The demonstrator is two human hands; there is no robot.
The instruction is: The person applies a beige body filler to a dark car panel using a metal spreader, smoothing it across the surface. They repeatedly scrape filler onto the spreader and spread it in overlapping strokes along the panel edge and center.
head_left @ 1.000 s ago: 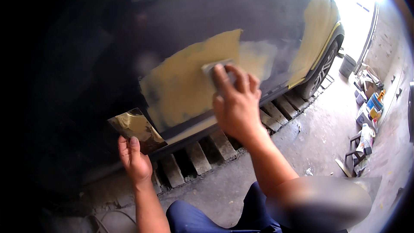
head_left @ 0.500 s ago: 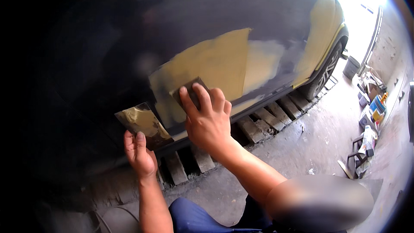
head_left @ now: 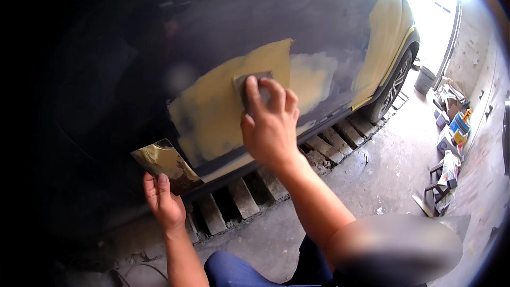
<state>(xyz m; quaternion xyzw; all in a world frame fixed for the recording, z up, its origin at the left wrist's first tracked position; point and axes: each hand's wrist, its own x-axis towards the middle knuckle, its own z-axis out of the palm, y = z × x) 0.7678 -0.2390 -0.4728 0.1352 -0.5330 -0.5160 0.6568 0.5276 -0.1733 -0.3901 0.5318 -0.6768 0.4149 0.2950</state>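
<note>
My right hand (head_left: 273,133) grips a flat grey putty spreader (head_left: 240,86), fingers on its face. The spreader rests against a broad patch of yellow body filler (head_left: 204,114) on the dark car panel (head_left: 228,21). Lower left, my left hand (head_left: 169,207) pinches the near edge of a thin flat mixing plate (head_left: 171,167), thumb on top. A yellow smear of filler covers much of that plate, which is tilted close to the lower part of the car.
At right is the car's wheel (head_left: 394,93), with another yellow filled area (head_left: 378,42) beside it. Slats (head_left: 241,199) lie below the sill. Along the right wall stand a dark bucket (head_left: 424,79), a blue tub (head_left: 459,124) and a small stool (head_left: 440,188).
My right hand and the spreader have moved up and to the right across the filler. My left hand still holds the plate. The whole view has shifted slightly.
</note>
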